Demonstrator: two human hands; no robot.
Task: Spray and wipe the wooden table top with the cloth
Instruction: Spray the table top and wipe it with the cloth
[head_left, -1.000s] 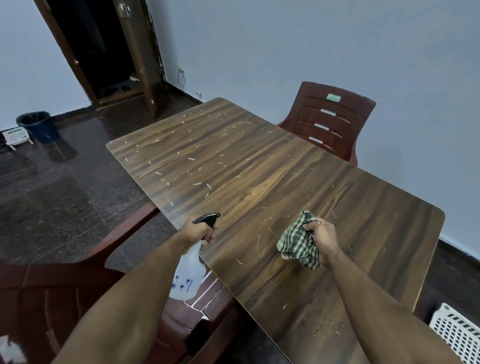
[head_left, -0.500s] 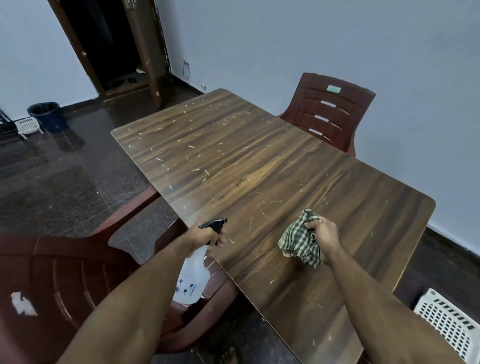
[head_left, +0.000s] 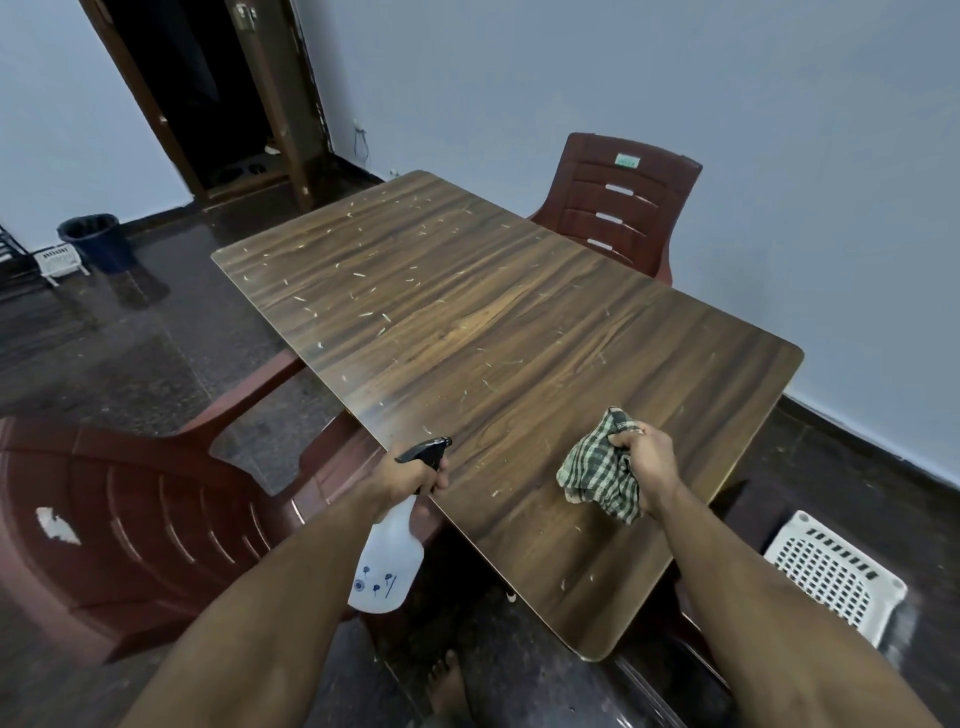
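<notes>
The left hand (head_left: 410, 475) is wrapped around the neck of a white spray bottle (head_left: 388, 561) with a black nozzle, holding it at the near edge of the wooden desk (head_left: 493, 322) so the bottle's body hangs below the hand, off the desk's side. The right hand (head_left: 644, 462) clutches a bunched green checked cloth (head_left: 597, 473), which droops to the left of the fist, over the desk's near end. Pale scraps lie scattered across the desk, a brown chair (head_left: 618, 208) stands at its far side and a white basket (head_left: 831, 571) sits on the floor at right.
</notes>
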